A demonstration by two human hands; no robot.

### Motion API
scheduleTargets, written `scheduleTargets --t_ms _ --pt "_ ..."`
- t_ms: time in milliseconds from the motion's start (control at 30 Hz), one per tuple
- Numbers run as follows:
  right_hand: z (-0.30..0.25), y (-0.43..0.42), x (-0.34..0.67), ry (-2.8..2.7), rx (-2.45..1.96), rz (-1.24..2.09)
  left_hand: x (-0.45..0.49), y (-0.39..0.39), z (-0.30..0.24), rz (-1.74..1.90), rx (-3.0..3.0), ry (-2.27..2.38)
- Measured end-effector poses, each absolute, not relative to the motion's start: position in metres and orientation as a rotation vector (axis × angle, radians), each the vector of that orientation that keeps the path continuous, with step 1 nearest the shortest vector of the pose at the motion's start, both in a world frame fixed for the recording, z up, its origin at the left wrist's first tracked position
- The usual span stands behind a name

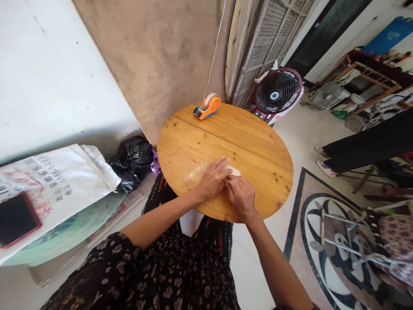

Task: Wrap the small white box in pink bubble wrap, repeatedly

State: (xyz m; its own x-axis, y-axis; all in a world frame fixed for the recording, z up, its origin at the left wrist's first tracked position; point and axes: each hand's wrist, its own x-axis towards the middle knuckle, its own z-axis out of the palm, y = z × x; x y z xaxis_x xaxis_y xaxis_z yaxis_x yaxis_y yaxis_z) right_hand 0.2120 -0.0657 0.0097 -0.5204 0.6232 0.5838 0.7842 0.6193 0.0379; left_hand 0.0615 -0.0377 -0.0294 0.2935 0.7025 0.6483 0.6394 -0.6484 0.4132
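On the round wooden table [258, 148], near its front edge, lies a small white flat piece [232, 171]; I cannot make out whether it is paper or plastic. My left hand [213, 178] lies flat beside it, fingers stretched out and their tips touching its left side. My right hand [241, 194] is closed, with bent fingers pinching the near edge of the piece. Both hands cover part of it. Toward the table's back edge stands an orange and blue tape dispenser [208, 107] with a roll of tape in it.
A fan [275, 94] stands behind the table at the right. To the left are a black plastic bag [134, 161] and a white sack [64, 172] with a phone [19, 219] on it. At the right, a person's legs in black trousers [364, 144] and a metal-framed stool [342, 241] show.
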Motion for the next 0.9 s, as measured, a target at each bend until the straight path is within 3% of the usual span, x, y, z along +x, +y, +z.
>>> scheduleTargets --t_ms 433,900 --pt "-0.002 -0.094 0.217 -2.233 -1.093 -0.105 0.049 -0.017 -0.027 1.178 2.575 0.939" --pt "-0.013 -0.071 0.236 -2.169 -1.236 -0.22 0.044 -0.014 -0.026 1.114 2.594 0.903"
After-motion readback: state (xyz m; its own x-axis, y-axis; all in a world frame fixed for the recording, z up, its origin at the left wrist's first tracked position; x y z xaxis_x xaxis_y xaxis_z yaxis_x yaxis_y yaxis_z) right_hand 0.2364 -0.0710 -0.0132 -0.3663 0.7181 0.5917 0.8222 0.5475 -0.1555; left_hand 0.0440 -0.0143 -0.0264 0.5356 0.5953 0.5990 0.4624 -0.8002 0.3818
